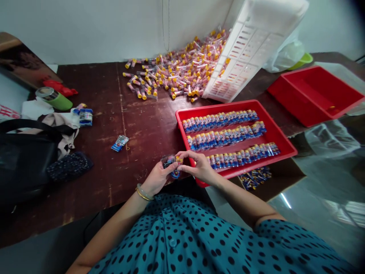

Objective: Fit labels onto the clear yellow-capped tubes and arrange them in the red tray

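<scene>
Both my hands meet at the table's near edge. My left hand (156, 177) pinches a small yellow-capped tube (173, 161) with a blue printed label around it. My right hand (198, 165) grips the same tube from the right, fingers curled over its cap end. Just right of my hands sits a red tray (282, 139) holding three rows of labelled tubes (225, 137). A large heap of unlabelled yellow-capped tubes (176, 72) lies at the back of the dark wooden table (137, 125).
A white slotted crate (251, 49) leans over the heap. A second red tray (313, 93) stands at the right. Loose labels (119, 142) lie mid-table. A black bag (25, 160), a green bottle (54, 98) and cloth crowd the left. More labelled tubes (255, 178) sit below the tray.
</scene>
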Demonstrator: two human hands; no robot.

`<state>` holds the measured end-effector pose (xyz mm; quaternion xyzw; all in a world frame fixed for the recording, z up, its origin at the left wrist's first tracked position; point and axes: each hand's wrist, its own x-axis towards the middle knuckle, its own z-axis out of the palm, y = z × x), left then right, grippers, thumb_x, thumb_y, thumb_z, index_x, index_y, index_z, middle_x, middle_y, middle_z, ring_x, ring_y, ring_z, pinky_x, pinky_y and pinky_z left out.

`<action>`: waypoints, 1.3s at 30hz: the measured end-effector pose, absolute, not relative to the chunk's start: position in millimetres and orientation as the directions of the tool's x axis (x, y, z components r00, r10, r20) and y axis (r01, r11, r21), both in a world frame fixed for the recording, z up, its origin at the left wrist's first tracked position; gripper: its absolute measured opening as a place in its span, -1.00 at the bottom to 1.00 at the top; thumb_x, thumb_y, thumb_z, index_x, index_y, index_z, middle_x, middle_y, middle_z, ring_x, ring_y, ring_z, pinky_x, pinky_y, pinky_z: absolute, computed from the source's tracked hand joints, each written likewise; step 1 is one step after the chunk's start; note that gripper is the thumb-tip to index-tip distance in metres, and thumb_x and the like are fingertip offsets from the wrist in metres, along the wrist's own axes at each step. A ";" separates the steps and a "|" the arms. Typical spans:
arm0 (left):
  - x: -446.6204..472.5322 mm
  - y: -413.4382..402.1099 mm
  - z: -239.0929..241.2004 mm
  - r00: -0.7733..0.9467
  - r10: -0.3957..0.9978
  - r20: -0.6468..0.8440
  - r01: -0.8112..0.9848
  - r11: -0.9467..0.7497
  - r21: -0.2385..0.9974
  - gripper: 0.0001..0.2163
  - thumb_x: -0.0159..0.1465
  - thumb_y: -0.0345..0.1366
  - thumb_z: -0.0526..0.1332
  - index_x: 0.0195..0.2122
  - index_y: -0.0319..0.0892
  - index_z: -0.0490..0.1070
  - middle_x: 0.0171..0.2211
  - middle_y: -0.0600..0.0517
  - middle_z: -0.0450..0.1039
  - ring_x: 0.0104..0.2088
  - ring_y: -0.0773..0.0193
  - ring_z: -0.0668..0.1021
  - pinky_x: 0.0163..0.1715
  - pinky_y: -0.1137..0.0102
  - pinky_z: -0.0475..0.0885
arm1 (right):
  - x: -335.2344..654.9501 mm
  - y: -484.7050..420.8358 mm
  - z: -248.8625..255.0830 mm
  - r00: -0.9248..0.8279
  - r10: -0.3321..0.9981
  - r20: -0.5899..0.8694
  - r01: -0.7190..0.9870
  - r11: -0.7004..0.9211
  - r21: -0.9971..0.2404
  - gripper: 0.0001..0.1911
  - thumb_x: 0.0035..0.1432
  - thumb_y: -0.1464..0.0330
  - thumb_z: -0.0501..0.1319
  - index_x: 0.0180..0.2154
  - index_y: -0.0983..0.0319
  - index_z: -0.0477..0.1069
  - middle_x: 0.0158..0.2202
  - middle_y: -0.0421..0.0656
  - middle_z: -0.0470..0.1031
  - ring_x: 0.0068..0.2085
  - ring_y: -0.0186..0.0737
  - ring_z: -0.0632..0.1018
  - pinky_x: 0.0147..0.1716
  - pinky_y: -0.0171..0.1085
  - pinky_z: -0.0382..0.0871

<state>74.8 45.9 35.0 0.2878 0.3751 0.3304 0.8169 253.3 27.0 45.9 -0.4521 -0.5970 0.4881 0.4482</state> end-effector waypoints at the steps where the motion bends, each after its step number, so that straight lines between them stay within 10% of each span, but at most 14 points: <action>1: 75.9 46.4 36.0 0.498 0.763 -0.413 -0.328 0.606 0.724 -0.68 0.04 -0.22 0.47 -0.18 -0.20 0.58 -0.29 0.01 0.60 -0.28 0.26 0.56 -0.19 0.38 0.43 | 253.5 25.8 46.2 -0.182 0.978 0.100 0.099 0.119 -0.988 -0.77 0.06 0.32 0.39 -0.24 0.24 0.45 -0.07 -0.07 0.54 -0.07 -0.16 0.56 0.03 -0.18 0.35; 14: 94.3 55.2 40.9 0.481 0.726 -0.492 -0.197 0.636 0.746 -0.66 0.14 -0.17 0.39 -0.09 -0.20 0.55 -0.25 -0.05 0.56 -0.27 0.23 0.55 -0.26 0.38 0.48 | 301.5 51.0 31.8 0.020 1.000 -0.005 -0.139 -0.002 -0.990 -0.79 0.14 0.20 0.31 -0.32 0.21 0.43 -0.23 -0.16 0.51 -0.19 -0.24 0.54 -0.10 -0.24 0.43; 23: 66.7 60.3 16.8 0.369 0.700 -0.612 -0.111 0.687 0.718 -0.69 0.01 -0.14 0.46 -0.28 -0.20 0.57 -0.44 -0.01 0.51 -0.43 0.23 0.50 -0.57 0.45 0.43 | 559.9 111.2 47.2 0.685 0.729 0.022 0.351 -0.302 -0.886 -0.73 0.19 0.29 0.23 -0.11 0.30 0.39 -0.27 -0.13 0.51 -0.27 -0.31 0.49 -0.24 -0.32 0.41; 32: 64.6 59.5 18.5 0.285 0.755 -0.591 -0.116 0.639 0.761 -0.59 -0.07 -0.12 0.49 -0.22 -0.22 0.56 -0.46 -0.02 0.55 -0.48 0.22 0.52 -0.64 0.49 0.37 | 592.0 112.8 19.2 0.635 0.764 0.113 0.590 -0.385 -0.710 -0.71 0.33 0.27 0.15 0.04 0.22 0.39 0.06 -0.04 0.42 -0.03 -0.16 0.51 -0.04 -0.09 0.46; 39: 58.4 65.7 23.4 0.289 0.746 -0.600 -0.183 0.658 0.731 -0.62 -0.03 -0.05 0.46 -0.29 -0.22 0.57 -0.39 -0.08 0.57 -0.38 0.15 0.58 -0.53 0.41 0.45 | 485.2 221.7 34.4 0.290 0.931 0.223 0.708 -0.052 -0.704 -0.77 0.30 0.29 0.18 -0.10 0.29 0.47 -0.13 -0.07 0.54 -0.15 -0.22 0.54 -0.08 -0.17 0.42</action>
